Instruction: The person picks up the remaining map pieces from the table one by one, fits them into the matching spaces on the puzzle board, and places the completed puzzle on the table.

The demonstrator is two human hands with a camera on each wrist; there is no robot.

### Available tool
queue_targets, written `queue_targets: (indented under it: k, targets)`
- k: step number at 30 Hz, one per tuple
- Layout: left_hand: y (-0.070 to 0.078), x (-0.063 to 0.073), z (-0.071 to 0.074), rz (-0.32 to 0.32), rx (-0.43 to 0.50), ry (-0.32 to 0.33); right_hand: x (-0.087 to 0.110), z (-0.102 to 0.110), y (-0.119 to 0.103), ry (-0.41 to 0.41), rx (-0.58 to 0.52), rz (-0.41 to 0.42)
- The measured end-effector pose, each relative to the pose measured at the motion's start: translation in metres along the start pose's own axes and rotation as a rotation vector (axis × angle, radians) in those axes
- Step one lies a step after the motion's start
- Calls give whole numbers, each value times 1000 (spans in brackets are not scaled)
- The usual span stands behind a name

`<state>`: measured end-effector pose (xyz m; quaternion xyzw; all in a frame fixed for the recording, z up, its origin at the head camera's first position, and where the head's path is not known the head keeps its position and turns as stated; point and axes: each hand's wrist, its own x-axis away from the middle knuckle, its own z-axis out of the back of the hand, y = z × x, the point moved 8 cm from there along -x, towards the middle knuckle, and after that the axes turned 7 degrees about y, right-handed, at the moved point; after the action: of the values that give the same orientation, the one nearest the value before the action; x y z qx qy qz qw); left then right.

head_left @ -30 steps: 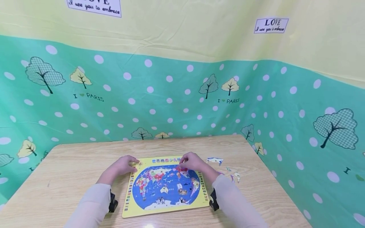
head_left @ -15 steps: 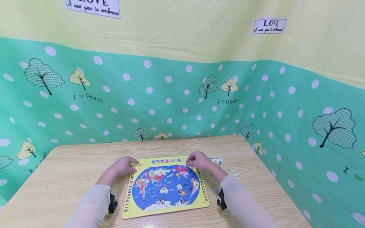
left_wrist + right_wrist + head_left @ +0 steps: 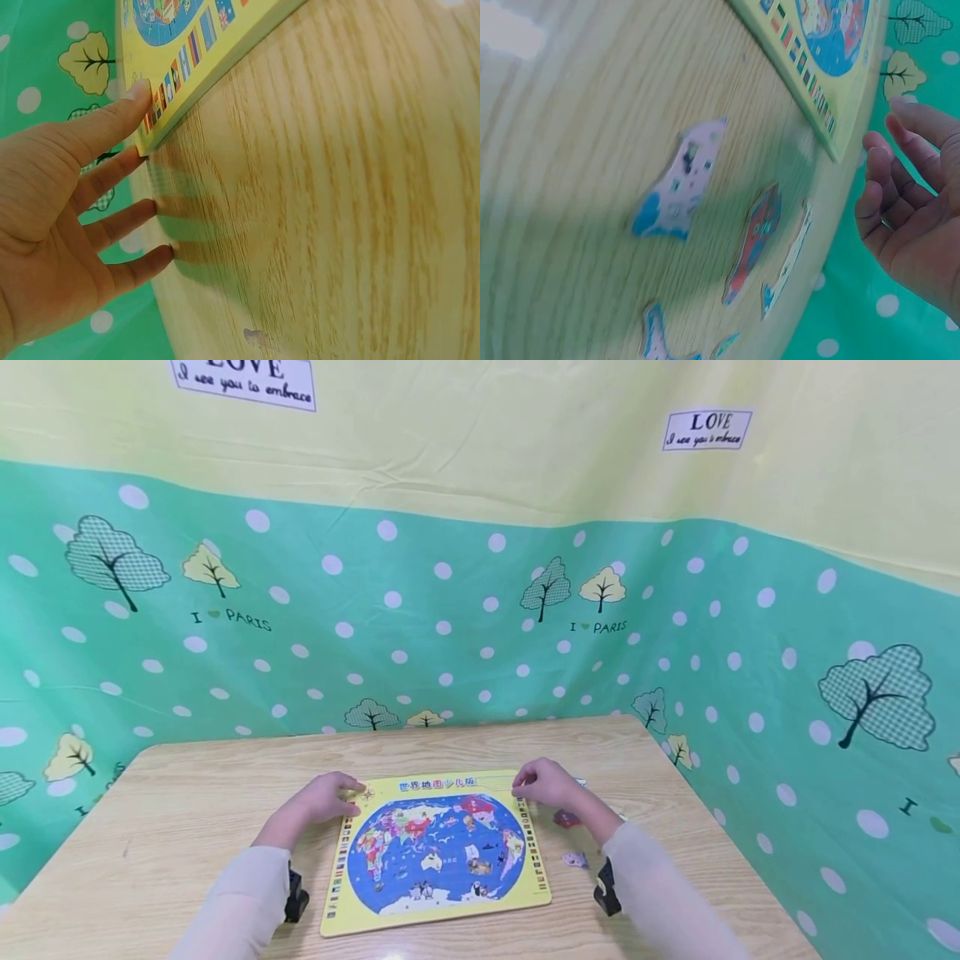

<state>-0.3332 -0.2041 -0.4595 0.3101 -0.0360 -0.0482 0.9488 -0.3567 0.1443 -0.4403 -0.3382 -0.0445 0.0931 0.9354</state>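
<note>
A yellow-framed world map puzzle board (image 3: pixel 408 870) lies flat on the table. My left hand (image 3: pixel 321 798) is at its upper left corner; in the left wrist view the thumb (image 3: pixel 120 116) rests on the board's face, and the other fingers spread fairly straight at the edge and on the tabletop. Near the upper right corner hovers my right hand (image 3: pixel 547 783), its fingers loosely curled with nothing visible between them. Right of the board lie loose puzzle pieces, among them a pale pink one (image 3: pixel 682 180) and a red one (image 3: pixel 754 244). My right forearm hides some of them in the head view.
The wooden table (image 3: pixel 217 793) has a green polka-dot and cream cloth (image 3: pixel 420 610) hanging behind it and on the right. A narrow pale piece (image 3: pixel 787 262) and a partly cropped one (image 3: pixel 655 336) also lie on the wood.
My right hand has moved right, away from the red area at the map's top right, toward the board's corner. The left hand stays at its corner.
</note>
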Motion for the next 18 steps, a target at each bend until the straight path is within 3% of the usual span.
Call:
queue_targets:
  k: [18]
  targets:
    - [0,-1,0,-14,-5,4,15,24,28,37,53,-38]
